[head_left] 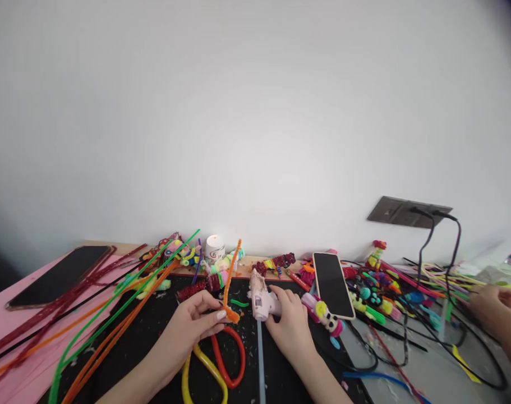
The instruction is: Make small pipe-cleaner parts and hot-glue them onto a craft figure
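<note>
Between the thumb and fingers of my left hand (200, 321) is an orange pipe cleaner (227, 283). One end of it stands straight up and the lower end is bent into a small fuzzy bundle at my fingertips. My right hand (291, 320) is wrapped round the handle of a white hot glue gun (261, 303). Its nozzle points away towards the wall, and a long glue stick (261, 359) sticks out of its back towards me. Red scissors handle (242, 367) and yellow scissors handle (187, 376) loops lie below my left hand on the black mat (124, 348).
Phones lie left (61, 275) and right (333, 283). Loose green pipe cleaners (107, 322) cross the left side. A paper cup (215, 248) stands by the wall. Black cables (455, 258) run from the wall socket (390, 212). Another person's hand (497, 306) is at far right.
</note>
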A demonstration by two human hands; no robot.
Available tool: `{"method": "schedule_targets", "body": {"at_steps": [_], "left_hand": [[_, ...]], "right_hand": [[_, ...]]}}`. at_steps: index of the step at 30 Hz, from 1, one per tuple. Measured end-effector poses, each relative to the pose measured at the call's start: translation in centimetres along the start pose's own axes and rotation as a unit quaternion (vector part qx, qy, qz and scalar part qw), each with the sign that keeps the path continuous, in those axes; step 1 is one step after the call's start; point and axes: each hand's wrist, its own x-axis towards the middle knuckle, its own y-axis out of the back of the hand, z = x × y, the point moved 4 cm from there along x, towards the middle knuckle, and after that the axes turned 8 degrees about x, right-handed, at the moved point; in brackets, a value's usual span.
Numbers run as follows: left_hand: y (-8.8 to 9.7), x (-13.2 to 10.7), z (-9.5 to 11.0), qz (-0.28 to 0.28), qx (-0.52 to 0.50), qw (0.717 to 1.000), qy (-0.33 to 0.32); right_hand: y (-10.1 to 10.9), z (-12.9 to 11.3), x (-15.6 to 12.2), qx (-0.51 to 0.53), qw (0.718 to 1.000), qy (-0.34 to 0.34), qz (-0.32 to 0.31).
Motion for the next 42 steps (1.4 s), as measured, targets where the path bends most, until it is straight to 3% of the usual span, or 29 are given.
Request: {"method": "schedule_targets", "body": {"at_steps": [6, 12, 16, 26, 42], "left_hand": [[0.9, 0.1, 0.4, 0.027, 0.057, 0.998, -0.017], [1.5, 0.3, 1.4, 0.048, 0.121, 0.989, -0.062], [1.7, 0.6, 1.3, 0.053, 0.111, 0.990, -0.069], [1.4, 0.7, 1.2, 0.051, 0.086, 0.993, -0.060], [1.7, 0.9, 0.7, 0.040, 0.101, 0.992, -0.065]], "right_hand": [[0.9, -0.1, 0.3, 0.174, 0.985, 0.014, 0.002], [0.2, 0.1, 0.1, 0.352, 0.933, -0.016, -0.067], [-0.8, -0.1, -0.5, 0.424, 0.896, -0.044, -0.126], [-1.2, -0.7, -1.1, 0.440, 0.882, -0.076, -0.148], [-1.3, -0.4, -1.3, 0.411, 0.896, -0.092, -0.140]]}}
